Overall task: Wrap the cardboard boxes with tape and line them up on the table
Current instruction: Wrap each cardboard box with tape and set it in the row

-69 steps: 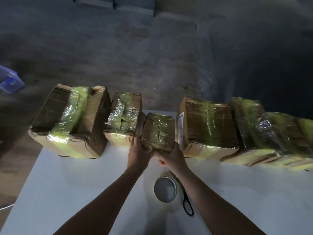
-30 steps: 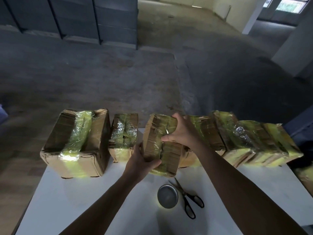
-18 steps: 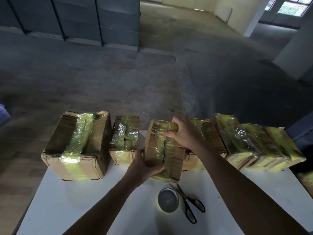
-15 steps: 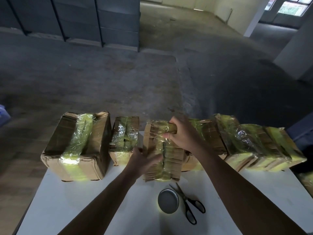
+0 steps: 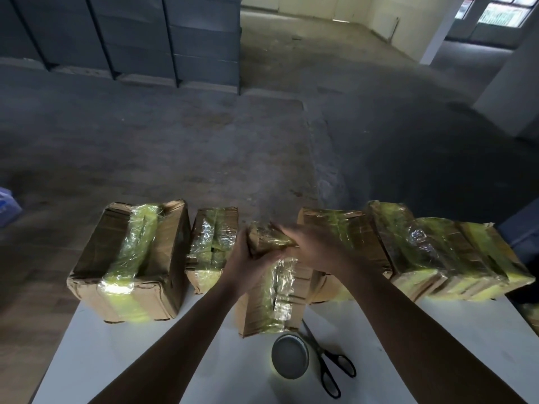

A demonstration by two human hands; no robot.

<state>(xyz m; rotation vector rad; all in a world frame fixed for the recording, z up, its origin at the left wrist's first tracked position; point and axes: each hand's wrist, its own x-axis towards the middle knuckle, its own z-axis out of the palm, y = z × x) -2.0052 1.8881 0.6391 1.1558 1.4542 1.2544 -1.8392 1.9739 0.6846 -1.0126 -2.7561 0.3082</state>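
box (image 5: 271,290) between hands: stiff, likely light, tape slick, so hold bare cardboard edges | left hand (image 5: 245,263) grips it | right hand (image 5: 316,246) blurred, grip unclear

Single head cam, wide-angle, looks fwd & down, close over white table (image 5: 96,360), floor (image 5: 175,141) beyond.

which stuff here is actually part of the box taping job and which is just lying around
Part of the job:
- middle box, gripped by the left hand, blurred right hand at its top
- taped boxes lined up on either side
- tape roll
- scissors
- table

Just lying about:
- blue thing on the floor, far left
- grey cabinets at the back
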